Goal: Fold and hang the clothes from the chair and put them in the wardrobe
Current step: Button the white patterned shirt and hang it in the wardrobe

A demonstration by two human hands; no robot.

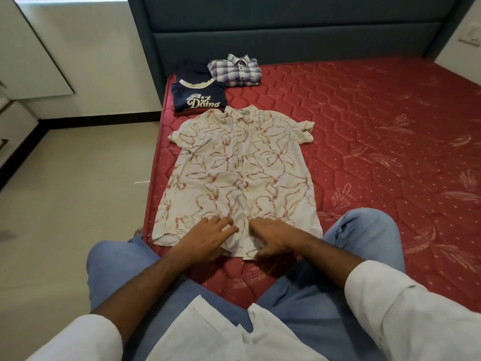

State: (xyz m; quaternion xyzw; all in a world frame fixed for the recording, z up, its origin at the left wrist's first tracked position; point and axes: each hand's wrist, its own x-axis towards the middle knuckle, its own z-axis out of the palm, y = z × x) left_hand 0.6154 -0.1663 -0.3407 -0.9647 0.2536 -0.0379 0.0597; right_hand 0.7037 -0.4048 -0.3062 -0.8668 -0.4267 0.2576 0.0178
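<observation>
In the head view, a white shirt with a red swirl print (238,175) is seen spread flat, front side up, on the red quilted mattress (377,142), its collar toward twelve o'clock and its hem toward six o'clock, nearest the seated person. At about eleven o'clock from the shirt, a folded navy T-shirt with white lettering (199,97) lies just beyond the collar. Another dark folded garment (191,70) is set behind it, and a folded plaid shirt (235,71) sits further toward twelve o'clock. The teal headboard (286,29) closes the view at the top.

The left hand (208,239) is laid on the lower front of the shirt, left of the button placket, fingers extended and lightly spread, nothing being grasped. The right hand (270,238) rests on the hem right of the placket. Its fingers look bent downward into the cloth, but whether fabric is pinched cannot be told.

The step in hand is judged to be smoothing before the fold. It would be done well if the placket were kept straight and closed, wrinkles were pressed outward toward three and nine o'clock, and the crumpled sleeve at two o'clock were flattened before the sides are brought in.
</observation>
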